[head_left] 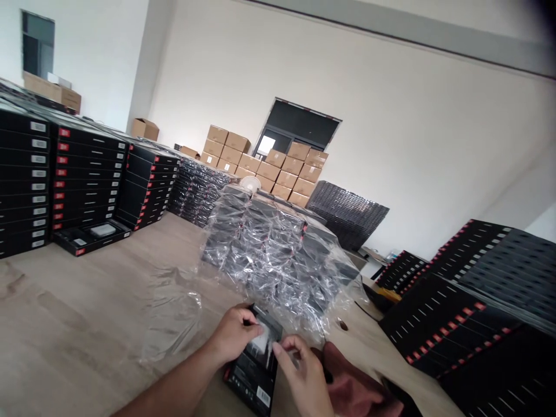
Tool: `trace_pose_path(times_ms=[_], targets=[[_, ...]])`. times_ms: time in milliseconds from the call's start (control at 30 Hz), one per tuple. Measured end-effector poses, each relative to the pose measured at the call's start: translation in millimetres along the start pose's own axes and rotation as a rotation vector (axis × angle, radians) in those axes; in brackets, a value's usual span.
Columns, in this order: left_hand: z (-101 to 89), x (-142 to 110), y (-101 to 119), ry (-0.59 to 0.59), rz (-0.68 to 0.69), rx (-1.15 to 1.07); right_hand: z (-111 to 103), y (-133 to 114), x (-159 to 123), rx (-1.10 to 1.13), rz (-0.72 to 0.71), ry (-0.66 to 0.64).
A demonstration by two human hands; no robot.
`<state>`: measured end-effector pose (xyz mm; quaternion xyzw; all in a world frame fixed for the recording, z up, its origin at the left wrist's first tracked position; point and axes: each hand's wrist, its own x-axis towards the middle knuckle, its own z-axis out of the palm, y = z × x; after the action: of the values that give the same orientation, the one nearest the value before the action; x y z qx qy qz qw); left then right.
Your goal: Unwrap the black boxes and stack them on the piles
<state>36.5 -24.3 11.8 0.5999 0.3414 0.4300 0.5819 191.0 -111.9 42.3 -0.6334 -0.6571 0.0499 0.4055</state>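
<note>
A flat black box (249, 382) with a red corner mark and a white barcode label lies tilted on the table in front of me. A pale patch (259, 341) shows on its upper part; whether it is printed or a real piece I cannot tell. My left hand (234, 336) is closed in a pinch over the box's upper left side, and what its fingertips hold is hidden. At the right side my right hand (304, 370) pinches what looks like clear plastic film (270, 352), thumb against fingers. Just beyond, black boxes in clear plastic (273, 249) stand in a heap.
Loose clear film (171, 313) lies on the wooden table (108, 301). Stacked black boxes (87, 174) rise at left, beside an open box (93, 234) holding a white piece. More box stacks (452, 324) stand at right, near a reddish-brown cloth (356, 382). Cartons (264, 168) are behind.
</note>
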Motion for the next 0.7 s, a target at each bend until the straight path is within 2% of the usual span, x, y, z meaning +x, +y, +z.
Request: trace_pose_path(times_ms=[133,267,367,500,600,700], targets=[[0.1,0,-1,0.002,0.045,0.07,2,4,0,-0.104,-0.002,-0.023],[0.8,-3,2,0.004,0.039,0.128,0,6,1,-0.004,0.054,0.062],[1.3,-4,4,0.01,0.047,0.138,-2,-1,2,0.078,0.085,0.048],[1.7,-6,8,0.015,0.105,0.154,-2,-3,2,-0.02,0.049,0.02],[1.6,-7,11,0.008,0.169,0.189,-4,5,2,-0.086,0.056,0.081],[1.6,-8,11,-0.014,0.192,0.229,-6,9,0,-0.163,0.039,0.21]])
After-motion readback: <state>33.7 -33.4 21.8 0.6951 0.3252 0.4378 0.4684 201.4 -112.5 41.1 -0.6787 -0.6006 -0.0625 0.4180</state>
